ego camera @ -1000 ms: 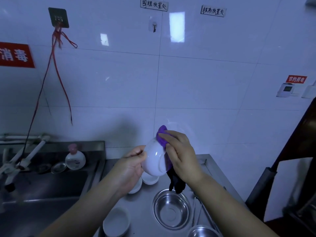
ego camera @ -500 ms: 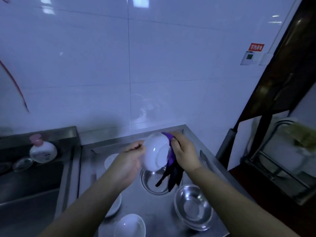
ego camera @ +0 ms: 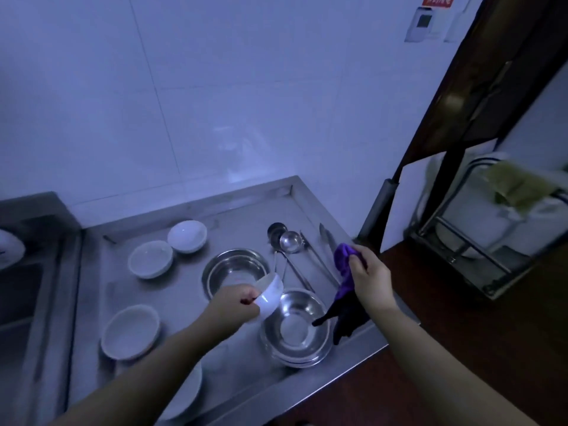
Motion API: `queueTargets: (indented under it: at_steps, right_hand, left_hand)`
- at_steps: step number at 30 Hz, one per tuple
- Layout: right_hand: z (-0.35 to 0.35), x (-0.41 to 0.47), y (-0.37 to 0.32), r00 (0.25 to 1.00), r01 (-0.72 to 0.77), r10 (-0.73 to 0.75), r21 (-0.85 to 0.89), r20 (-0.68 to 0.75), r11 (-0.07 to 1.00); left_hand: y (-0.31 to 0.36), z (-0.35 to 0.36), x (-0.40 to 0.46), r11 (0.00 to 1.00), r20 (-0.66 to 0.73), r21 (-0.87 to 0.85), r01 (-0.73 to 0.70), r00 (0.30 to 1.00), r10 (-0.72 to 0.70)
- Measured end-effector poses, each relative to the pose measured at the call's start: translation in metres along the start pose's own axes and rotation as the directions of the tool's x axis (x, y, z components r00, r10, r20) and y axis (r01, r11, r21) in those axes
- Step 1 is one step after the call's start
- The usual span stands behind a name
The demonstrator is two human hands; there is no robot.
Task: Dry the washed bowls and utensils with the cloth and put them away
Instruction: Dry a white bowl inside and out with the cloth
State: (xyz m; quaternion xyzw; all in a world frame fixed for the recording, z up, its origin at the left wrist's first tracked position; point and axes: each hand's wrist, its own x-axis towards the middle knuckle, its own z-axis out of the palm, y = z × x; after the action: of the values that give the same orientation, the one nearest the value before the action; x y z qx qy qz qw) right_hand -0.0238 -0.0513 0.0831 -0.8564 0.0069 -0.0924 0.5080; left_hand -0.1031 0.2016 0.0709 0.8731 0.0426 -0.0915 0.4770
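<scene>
Left hand [ego camera: 235, 302] gripping a white bowl [ego camera: 269, 295] by its rim, tilted above the steel bowls [ego camera: 295, 329] on the table [ego camera: 190, 290], right hand [ego camera: 367, 276] clutching the purple cloth [ego camera: 344, 265]; risk of slipping from that thin, possibly damp hold and striking metal.

Right hand [ego camera: 370, 276] with cloth [ego camera: 343, 273] now off white bowl [ego camera: 270, 293]; left hand [ego camera: 235, 304] lowered bowl over counter.
</scene>
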Motion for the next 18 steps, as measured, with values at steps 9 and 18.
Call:
queueTargets:
  at_steps: [9,18]
  right_hand:
    - [-0.017,0.041,0.068,0.989,-0.088,0.085,0.022,0.117,0.996]
    - [-0.008,0.065,0.093,0.953,-0.125,0.122,-0.010,0.279,0.992]
  left_hand:
    - [-0.023,0.114,0.038,0.781,0.127,0.617,-0.096,0.992,0.021]
    - [-0.027,0.141,0.038,0.595,0.224,0.769,-0.233,0.970,0.091]
